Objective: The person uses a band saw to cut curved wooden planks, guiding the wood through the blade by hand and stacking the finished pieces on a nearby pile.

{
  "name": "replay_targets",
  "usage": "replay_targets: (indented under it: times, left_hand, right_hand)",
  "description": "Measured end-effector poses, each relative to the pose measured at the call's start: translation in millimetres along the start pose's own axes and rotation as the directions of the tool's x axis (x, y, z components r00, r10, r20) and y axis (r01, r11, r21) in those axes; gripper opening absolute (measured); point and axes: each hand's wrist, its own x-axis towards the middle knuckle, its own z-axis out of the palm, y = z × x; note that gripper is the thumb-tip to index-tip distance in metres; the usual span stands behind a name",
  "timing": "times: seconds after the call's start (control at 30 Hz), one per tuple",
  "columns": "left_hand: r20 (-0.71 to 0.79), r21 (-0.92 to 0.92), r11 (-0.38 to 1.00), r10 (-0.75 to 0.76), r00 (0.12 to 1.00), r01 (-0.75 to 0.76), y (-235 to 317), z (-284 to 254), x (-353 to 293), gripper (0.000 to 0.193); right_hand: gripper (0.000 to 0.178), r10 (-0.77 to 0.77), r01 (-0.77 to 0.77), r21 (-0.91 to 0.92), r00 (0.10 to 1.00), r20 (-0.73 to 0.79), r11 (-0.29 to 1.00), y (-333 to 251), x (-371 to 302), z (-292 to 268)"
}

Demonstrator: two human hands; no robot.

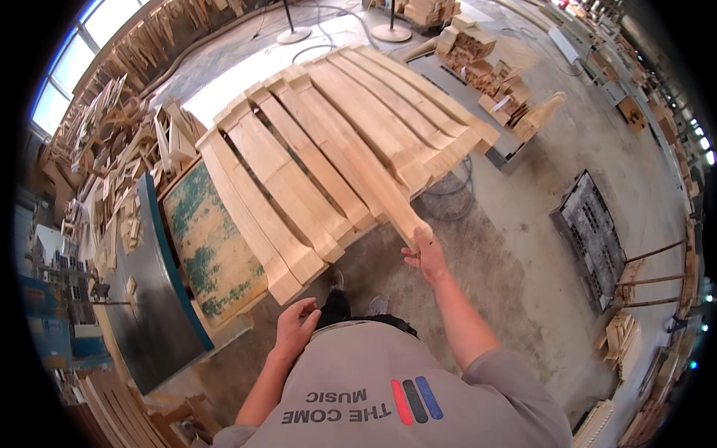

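Several long, pale wooden pieces (269, 160) with thickened, shaped ends lie side by side on the workbench in front of me. My right hand (427, 257) is closed round the near end of one long wooden piece (399, 213), which juts out past the others toward me. Its far part lies among the row. Close to my waist, my left hand (297, 322) is empty, its fingers loosely bent and the thumb apart. It is just short of the near end of the leftmost pieces and does not touch them.
A green-worn bench top (213, 246) and a dark curved panel (153, 299) are at left, beside heaped wood offcuts (112, 164). Stacked wood blocks (485, 67) stand at far right. A black pallet (594, 235) is on the floor at right; a hose (455, 198) lies beneath the pieces.
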Motion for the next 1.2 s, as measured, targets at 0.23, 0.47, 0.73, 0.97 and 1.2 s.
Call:
replay_targets:
  times: [0.23,0.47,0.73,0.97,1.2]
  left_hand:
    - [-0.025,-0.076,0.948,-0.313,0.949,0.31,-26.4,7.4,-79.0,0.032]
    - [0.068,0.021,0.951,-0.308,0.949,0.308,-40.7,2.8,-108.4,0.044]
    - [-0.064,0.103,0.964,-0.241,0.968,0.247,-100.7,-35.8,-187.6,0.051]
    - [-0.211,-0.023,0.923,-0.38,0.901,0.384,-169.9,-95.5,-317.4,0.054]
    - [-0.399,-0.222,0.827,-0.56,0.726,0.516,-250.7,-120.6,-449.6,0.055]
  right_hand:
    - [0.056,-0.162,0.161,0.028,0.986,0.028,0.987,27.9,16.7,-8.9]
    - [0.055,-0.1,0.098,0.067,0.995,0.027,0.993,38.7,22.0,-8.6]
    - [0.057,0.225,-0.195,-0.343,0.973,0.047,0.919,179.9,-31.8,-55.9]
    - [0.043,0.52,0.205,-0.935,0.786,0.334,0.29,295.5,-128.3,28.8]
    - [0.029,0.6,0.333,-0.902,0.673,0.432,0.277,339.4,-177.3,183.2]
